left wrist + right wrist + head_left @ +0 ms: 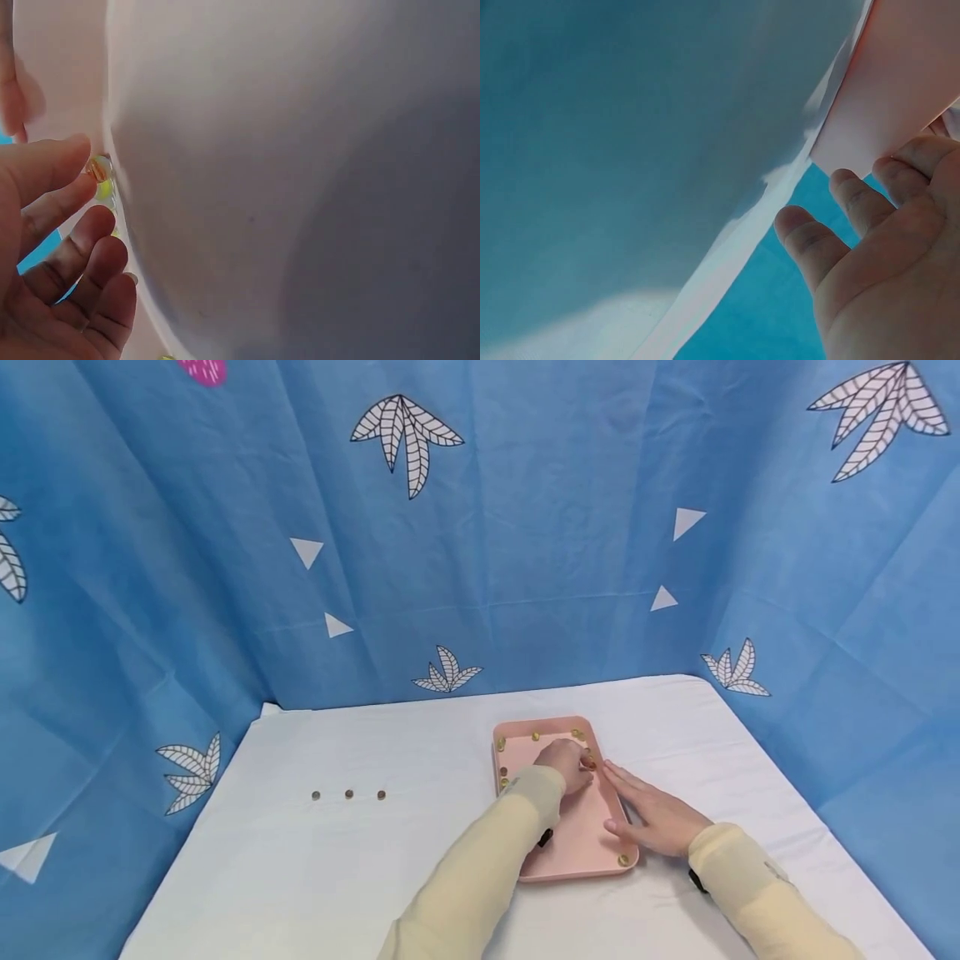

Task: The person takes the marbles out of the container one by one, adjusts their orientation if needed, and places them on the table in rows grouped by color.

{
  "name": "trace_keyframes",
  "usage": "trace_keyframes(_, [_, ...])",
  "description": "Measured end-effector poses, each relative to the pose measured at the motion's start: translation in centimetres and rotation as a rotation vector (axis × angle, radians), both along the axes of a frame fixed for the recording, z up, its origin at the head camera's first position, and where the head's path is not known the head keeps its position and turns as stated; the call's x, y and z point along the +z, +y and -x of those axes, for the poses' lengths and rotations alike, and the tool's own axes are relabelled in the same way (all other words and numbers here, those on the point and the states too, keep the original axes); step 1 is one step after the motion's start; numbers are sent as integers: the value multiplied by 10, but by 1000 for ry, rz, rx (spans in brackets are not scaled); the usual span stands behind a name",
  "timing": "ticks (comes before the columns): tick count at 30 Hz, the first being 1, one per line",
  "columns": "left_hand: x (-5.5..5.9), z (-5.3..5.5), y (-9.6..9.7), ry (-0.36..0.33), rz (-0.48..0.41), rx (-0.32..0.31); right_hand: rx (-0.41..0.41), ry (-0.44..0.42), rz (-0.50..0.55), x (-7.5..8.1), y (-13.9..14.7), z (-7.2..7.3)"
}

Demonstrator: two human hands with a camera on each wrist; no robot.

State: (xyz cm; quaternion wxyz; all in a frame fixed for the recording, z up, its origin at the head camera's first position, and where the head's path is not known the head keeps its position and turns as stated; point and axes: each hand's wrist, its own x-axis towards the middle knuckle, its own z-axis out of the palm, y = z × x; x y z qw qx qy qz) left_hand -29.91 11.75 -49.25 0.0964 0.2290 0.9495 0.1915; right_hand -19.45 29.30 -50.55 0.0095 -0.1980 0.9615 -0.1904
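Observation:
The pink tray (573, 860) lies on the white table with several glass marbles along its sides. My left hand (567, 764) reaches in at the tray's right wall. In the left wrist view, its thumb and forefinger pinch a clear marble (99, 169) with an orange and yellow swirl, low by the wall; the other fingers curl loosely. My right hand (660, 817) lies along the outside of that wall, fingers extended and thumb over the rim. The right wrist view has its fingertips beside the tray's pink side (900, 82). The left forearm hides part of the tray.
Three marbles (348, 794) sit in a spaced row on the white tablecloth (300, 877) left of the tray. One marble (623, 860) is in the tray's near right corner, another (536, 737) by its far wall. A blue patterned curtain (525, 527) hangs around the table.

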Motion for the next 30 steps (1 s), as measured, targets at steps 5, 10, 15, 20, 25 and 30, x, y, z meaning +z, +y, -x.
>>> trace_keyframes(5, [0,2,0,14,20,-14,-3,-2,-9,1,-2,0])
trace_keyframes(10, [0,4,2,33,44,-25,6,7,-7,1,-2,-1])
trace_keyframes(15, [-2,0,3,29,50,-63,12,13,-6,0,-2,-1])
trace_keyframes(20, [-4,-2,5,62,73,-111,18,20,5,1,-2,-1])
trace_keyframes(25, [-4,-6,6,71,86,-112,6,1,3,1,-3,-1])
trace_keyframes(30, [-3,-10,7,62,67,-102,-4,-12,0,0,-3,-1])
